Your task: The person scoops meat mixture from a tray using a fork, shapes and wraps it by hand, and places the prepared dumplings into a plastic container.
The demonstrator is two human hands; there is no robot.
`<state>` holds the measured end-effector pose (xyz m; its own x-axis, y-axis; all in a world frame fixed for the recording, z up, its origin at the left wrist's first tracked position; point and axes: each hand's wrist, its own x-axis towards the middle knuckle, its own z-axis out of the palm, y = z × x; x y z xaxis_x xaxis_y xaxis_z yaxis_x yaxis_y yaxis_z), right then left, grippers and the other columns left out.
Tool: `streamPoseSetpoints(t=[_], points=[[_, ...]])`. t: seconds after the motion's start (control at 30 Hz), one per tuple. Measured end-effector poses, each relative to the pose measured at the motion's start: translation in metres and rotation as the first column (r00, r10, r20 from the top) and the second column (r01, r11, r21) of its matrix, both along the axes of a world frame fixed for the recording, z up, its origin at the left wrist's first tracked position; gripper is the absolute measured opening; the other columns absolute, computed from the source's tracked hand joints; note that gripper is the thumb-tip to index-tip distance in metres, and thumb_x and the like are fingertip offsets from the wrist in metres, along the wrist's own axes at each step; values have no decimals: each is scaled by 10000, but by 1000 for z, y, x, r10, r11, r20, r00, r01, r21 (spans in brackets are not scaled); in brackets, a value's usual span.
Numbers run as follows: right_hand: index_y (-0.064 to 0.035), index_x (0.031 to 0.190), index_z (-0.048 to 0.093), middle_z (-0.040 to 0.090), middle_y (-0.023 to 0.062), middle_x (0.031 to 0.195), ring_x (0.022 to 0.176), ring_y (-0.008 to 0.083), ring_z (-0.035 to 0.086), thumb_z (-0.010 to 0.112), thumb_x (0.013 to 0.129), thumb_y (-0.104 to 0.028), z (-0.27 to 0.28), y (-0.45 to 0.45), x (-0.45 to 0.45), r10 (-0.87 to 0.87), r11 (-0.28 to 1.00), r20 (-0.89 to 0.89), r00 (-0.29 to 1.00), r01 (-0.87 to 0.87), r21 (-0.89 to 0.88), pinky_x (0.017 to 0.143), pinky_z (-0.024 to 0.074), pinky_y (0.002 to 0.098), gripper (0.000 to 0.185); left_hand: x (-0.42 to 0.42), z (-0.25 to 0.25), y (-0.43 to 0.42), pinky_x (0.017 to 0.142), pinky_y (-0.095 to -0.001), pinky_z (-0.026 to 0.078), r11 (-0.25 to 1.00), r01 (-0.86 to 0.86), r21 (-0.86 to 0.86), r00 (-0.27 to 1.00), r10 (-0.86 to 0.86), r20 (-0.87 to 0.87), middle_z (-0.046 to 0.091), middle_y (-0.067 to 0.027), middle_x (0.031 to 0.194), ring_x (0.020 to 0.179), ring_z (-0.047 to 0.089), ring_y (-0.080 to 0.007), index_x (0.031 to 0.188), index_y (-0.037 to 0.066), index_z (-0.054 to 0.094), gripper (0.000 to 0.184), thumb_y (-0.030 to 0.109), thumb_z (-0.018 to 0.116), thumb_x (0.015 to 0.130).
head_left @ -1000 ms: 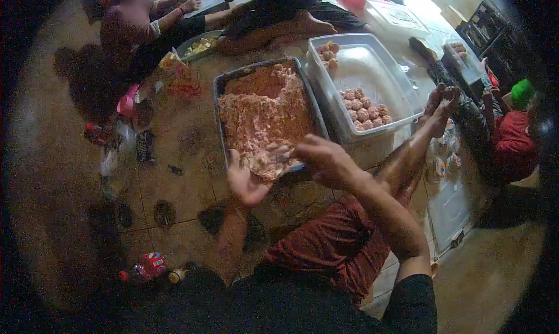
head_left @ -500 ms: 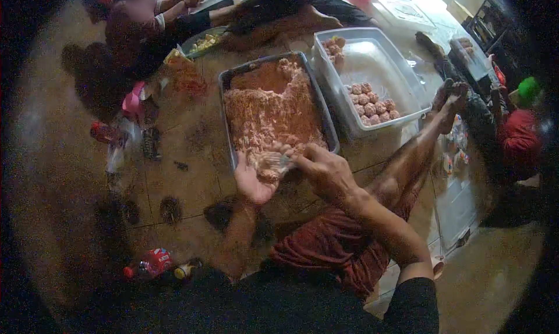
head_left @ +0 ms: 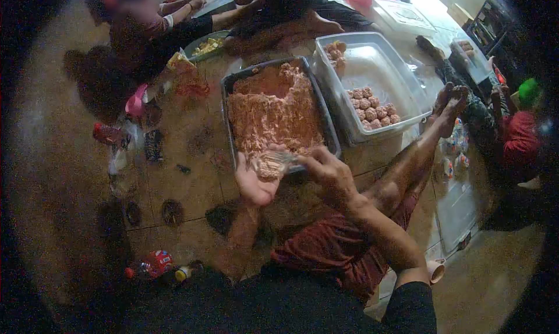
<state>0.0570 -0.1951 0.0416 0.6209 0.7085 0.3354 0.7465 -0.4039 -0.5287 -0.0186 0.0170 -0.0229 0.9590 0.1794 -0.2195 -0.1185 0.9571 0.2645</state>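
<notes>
My left hand (head_left: 255, 185) is palm up at the near edge of a dark tray (head_left: 226, 110), cradling a lump of pinkish-brown mixture (head_left: 269, 170). A fork (head_left: 286, 157) is gripped in my right hand (head_left: 329, 172), its tines pressed on or just over the lump. Its handle is mostly hidden by my fingers. Inside the tray, the same soft mixture (head_left: 273, 116) is spread thick, with a scraped-out area towards the far side. Right of the tray, a clear plastic box (head_left: 402, 81) contains several round balls (head_left: 371, 108) in a near cluster and more in its far left corner.
My outstretched leg (head_left: 402, 150) lies right of the box. Other people (head_left: 131, 49) sit at the far left and right. A bowl of yellowish pieces (head_left: 208, 46) stands beyond the tray. Left are a red-labelled bottle (head_left: 154, 264) and a pink item (head_left: 137, 100).
The fork has shifted slightly over the lump in my left palm, and the lump looks more gathered and ridged. My view has tilted a little; both hands stay near the tray's edge.
</notes>
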Motion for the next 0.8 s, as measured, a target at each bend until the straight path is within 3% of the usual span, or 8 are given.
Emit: streamPoseSetpoints(t=[0.07, 0.27, 0.37, 0.43, 0.53, 0.7, 0.77, 0.8], points=[[-105, 1147, 655, 587, 123, 972, 874, 325, 658, 623, 777, 33, -16, 0, 0, 173, 976, 120, 978, -187, 110, 738, 556, 413, 396, 3, 6, -2, 1134, -559, 396, 998, 41, -48, 999, -42, -23, 521, -312, 1393, 1310, 506, -426, 1327, -135, 487, 886, 669, 276, 1020], [-44, 1121, 675, 636, 132, 933, 818, 284, 664, 664, 906, -54, -7, -5, 4, 24, 961, -110, 994, 7, 276, 738, 546, 377, 215, -3, 0, 1, 1095, -515, 439, 999, 2, -38, 1000, -1, 29, 580, -265, 1343, 1277, 541, -389, 1309, -86, 537, 846, 670, 290, 1019], [-20, 1088, 691, 676, 104, 948, 832, 194, 650, 696, 952, -164, -20, 13, 1, -89, 948, -469, 879, 218, 230, 740, 526, 334, 198, 4, 20, -21, 1052, -526, 487, 970, -42, 241, 921, 131, -367, 618, -237, 1329, 1209, 612, -362, 1322, -12, 573, 842, 727, 400, 958], [-17, 1111, 694, 685, 57, 985, 860, 118, 616, 717, 950, -211, -26, 23, 1, 34, 961, -513, 858, 113, 253, 762, 506, 296, 254, -1, 51, -36, 1024, -471, 508, 933, 71, 352, 987, -15, -161, 618, -240, 1293, 1226, 592, -345, 1301, -62, 560, 815, 668, 334, 1018], [25, 1196, 657, 674, 27, 1051, 940, 90, 600, 763, 921, -211, 8, 24, -7, 354, 886, -737, 576, 46, 461, 828, 509, 264, 377, -13, 111, -19, 933, -388, 556, 808, 233, 541, 972, -196, -126, 585, -198, 1321, 1118, 629, -269, 1418, -30, 434, 846, 700, 365, 996], [17, 1223, 641, 679, 31, 1080, 955, 85, 599, 768, 916, -170, 27, 35, -5, 408, 851, -691, 597, 26, 525, 835, 514, 275, 381, -17, 95, -14, 882, -359, 568, 494, 242, 835, 955, -272, -116, 577, -171, 1285, 1058, 642, -238, 1417, -12, 411, 811, 670, 413, 977], [-11, 1219, 650, 683, 21, 1068, 954, 101, 614, 738, 940, -161, 29, 28, -6, 55, 960, -415, 908, 66, 272, 826, 519, 293, 329, -13, 80, -14, 872, -358, 566, 400, 194, 896, 962, -258, -94, 579, -164, 1263, 1047, 642, -235, 1397, -9, 420, 784, 650, 431, 972], [-31, 1222, 654, 682, 12, 1015, 904, 121, 625, 689, 975, -153, 14, 25, -3, 78, 910, -349, 934, 76, 408, 784, 523, 308, 278, -9, 73, -13, 866, -358, 565, 364, 172, 915, 966, -243, -85, 580, -161, 1252, 1041, 642, -233, 1387, -7, 425, 770, 639, 441, 969]])
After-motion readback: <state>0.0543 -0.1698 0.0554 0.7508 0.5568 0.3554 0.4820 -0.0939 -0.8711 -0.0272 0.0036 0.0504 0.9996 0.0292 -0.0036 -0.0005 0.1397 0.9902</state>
